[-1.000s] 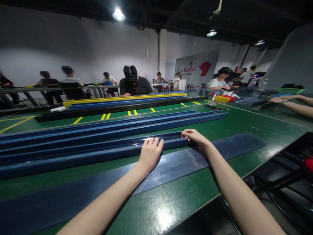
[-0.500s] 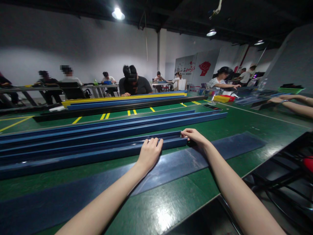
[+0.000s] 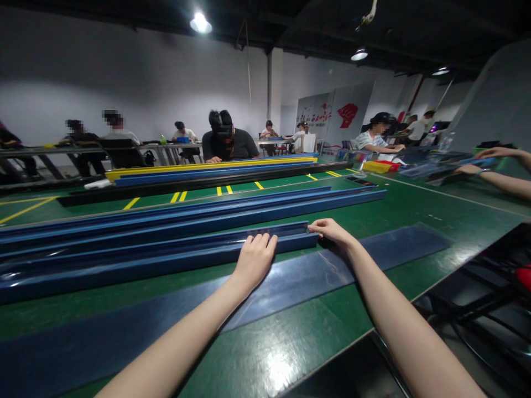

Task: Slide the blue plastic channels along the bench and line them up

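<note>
A long blue channel (image 3: 166, 251) lies across the green table (image 3: 290, 342), its open side up. My left hand (image 3: 254, 258) grips its near wall close to the right end, fingers curled over the rim. My right hand (image 3: 332, 232) holds the channel's right end, fingers wrapped round the end edge. A flat dark blue strip (image 3: 290, 279) lies on the table just in front of the channel, under both forearms.
More blue channels (image 3: 215, 213) lie parallel behind, then a black one (image 3: 199, 185) and a yellow one (image 3: 207, 166). A seated person (image 3: 228, 141) works opposite; others sit further back. Another person's arms (image 3: 498, 171) reach in at the right. The table edge drops off at the lower right.
My hands stay on the channel. The other person's hand at the far right has lifted.
</note>
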